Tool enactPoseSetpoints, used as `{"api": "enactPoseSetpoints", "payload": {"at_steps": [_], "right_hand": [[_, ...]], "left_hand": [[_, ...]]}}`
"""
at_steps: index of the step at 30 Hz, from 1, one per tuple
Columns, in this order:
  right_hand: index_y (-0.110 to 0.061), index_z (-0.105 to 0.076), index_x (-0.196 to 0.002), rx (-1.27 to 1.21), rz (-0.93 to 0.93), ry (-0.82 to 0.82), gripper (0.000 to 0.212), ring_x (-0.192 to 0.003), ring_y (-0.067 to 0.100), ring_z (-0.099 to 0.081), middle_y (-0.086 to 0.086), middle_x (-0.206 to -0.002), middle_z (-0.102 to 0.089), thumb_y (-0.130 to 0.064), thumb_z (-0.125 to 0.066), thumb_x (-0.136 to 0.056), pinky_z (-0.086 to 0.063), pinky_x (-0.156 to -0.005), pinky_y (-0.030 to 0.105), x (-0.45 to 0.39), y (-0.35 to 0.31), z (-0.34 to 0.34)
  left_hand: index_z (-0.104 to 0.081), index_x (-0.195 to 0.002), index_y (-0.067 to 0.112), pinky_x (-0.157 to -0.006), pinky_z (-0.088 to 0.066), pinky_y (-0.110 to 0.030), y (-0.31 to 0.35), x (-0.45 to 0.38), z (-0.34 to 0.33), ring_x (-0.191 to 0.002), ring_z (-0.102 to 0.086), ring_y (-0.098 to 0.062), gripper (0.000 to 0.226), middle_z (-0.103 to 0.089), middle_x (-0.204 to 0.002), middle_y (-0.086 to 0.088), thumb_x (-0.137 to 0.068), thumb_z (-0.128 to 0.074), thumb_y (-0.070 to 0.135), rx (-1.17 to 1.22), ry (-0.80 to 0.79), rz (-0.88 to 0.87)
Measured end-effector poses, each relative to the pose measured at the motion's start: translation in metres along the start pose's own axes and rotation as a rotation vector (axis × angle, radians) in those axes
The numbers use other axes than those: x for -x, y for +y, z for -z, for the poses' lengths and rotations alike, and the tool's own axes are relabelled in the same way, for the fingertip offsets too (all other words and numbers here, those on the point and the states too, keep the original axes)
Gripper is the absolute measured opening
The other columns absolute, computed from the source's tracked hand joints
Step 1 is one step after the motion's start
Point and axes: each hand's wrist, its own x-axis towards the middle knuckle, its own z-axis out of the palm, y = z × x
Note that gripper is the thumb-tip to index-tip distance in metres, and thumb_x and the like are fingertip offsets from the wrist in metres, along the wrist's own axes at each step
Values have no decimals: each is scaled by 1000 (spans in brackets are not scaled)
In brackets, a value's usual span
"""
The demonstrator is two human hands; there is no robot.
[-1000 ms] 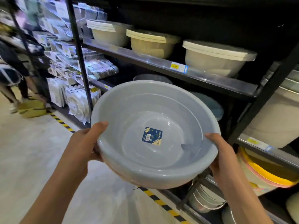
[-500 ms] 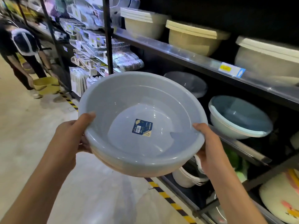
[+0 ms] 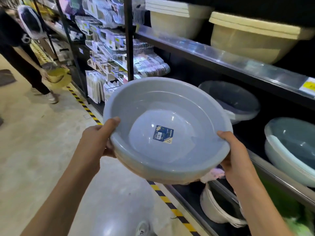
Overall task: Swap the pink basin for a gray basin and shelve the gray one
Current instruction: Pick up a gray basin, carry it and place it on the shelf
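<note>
I hold a round gray basin (image 3: 153, 106) in front of me, tilted so its inside faces me, with a blue label stuck on its bottom. My left hand (image 3: 97, 140) grips the left rim, thumb over the edge. My right hand (image 3: 233, 150) grips the right rim the same way. The basin hangs in the aisle just left of the black middle shelf (image 3: 279, 172). On that shelf sits a stack of dark gray basins (image 3: 233, 99) and, further right, a stack of blue-green basins (image 3: 289, 150). No pink basin is visible.
Beige tubs (image 3: 180, 23) (image 3: 252, 38) stand on the upper shelf. White basins (image 3: 218, 206) lie on the lower shelf. Packaged goods (image 3: 109, 65) hang left of a black upright post (image 3: 128, 40). A person (image 3: 20, 53) bends over a yellow basket further down the aisle.
The view has swung left along the shelving, bringing the dark gray and blue-green basin stacks into sight on the right. Both hands keep the same grip on the gray basin.
</note>
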Motion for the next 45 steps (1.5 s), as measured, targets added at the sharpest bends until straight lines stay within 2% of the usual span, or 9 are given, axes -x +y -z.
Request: {"api": "enactPoseSetpoints", "payload": {"at_steps": [6, 11, 16, 21, 26, 29, 35, 38, 45], "right_hand": [[-38, -81, -73, -6, -37, -28, 10, -83, 24, -77, 5, -86, -80, -40, -74, -80, -60, -69, 35, -90, -4, -40], [-17, -79, -97, -52, -25, -31, 22, -75, 18, -78, 6, -92, -81, -32, -74, -82, -57, -51, 24, -148, -8, -68], [-27, -83, -89, -60, -25, -13, 15, -83, 18, -78, 4, -99, -81, -36, -75, -79, -59, -57, 24, -193, -7, -93], [-28, -82, -94, -70, -20, 63, 18, -87, 22, -78, 7, -102, -80, -37, -75, -80, -59, -59, 26, -231, 0, -120], [-17, -80, -105, -127, -26, 164, 26, -96, 26, -76, 12, -109, -78, -33, -72, -86, -60, -63, 29, -262, 8, -152], [-15, -81, -103, -173, -14, 224, 22, -99, 27, -75, 13, -110, -78, -28, -68, -90, -61, -67, 32, -276, 10, -171], [-10, -71, -103, -166, -36, 438, 24, -66, 18, -76, 7, -83, -80, -26, -71, -85, -59, -52, 30, -309, 10, -189], [-12, -73, -99, -84, 21, 451, 27, -68, 20, -74, 7, -83, -79, -33, -71, -82, -57, -55, 31, -328, 9, -184], [-6, -75, -100, -62, 81, 493, 32, -84, 23, -72, 10, -90, -77, -33, -70, -82, -57, -70, 32, -367, -1, -175]], "left_hand": [[-76, -97, 5, -51, -55, -30, 12, -94, -20, -72, -74, -34, 60, -76, -87, -21, -75, -60, 58, -52, 10, -1], [-74, -98, -3, -44, -50, -26, 16, -164, -30, -65, -68, -32, 62, -71, -89, -30, -77, -62, 54, -24, 2, 20], [-71, -103, -6, -46, -51, -29, 14, -232, -40, -76, -68, -47, 69, -68, -96, -36, -75, -63, 56, -29, -56, 33], [-73, -96, -2, -42, -50, -28, 8, -311, -50, -61, -66, -31, 56, -70, -82, -30, -78, -66, 51, 4, -150, 52], [-73, -94, -4, -43, -50, -29, 7, -395, -57, -57, -68, -32, 64, -69, -78, -32, -73, -69, 57, -36, -295, 85], [-73, -99, -4, -53, -57, -39, 11, -439, -64, -66, -72, -39, 71, -73, -84, -29, -69, -72, 60, -41, -351, 112], [-69, -101, -5, -46, -52, -29, 12, -499, -87, -62, -70, -32, 78, -70, -82, -30, -65, -75, 63, -40, -475, 121], [-69, -107, -6, -49, -53, -30, 10, -517, -101, -69, -72, -36, 82, -71, -89, -31, -68, -75, 65, -40, -547, 101], [-73, -65, 13, -41, -49, -25, 12, -544, -140, -49, -66, -25, 44, -66, -57, -10, -71, -76, 57, 14, -583, 48]]}}
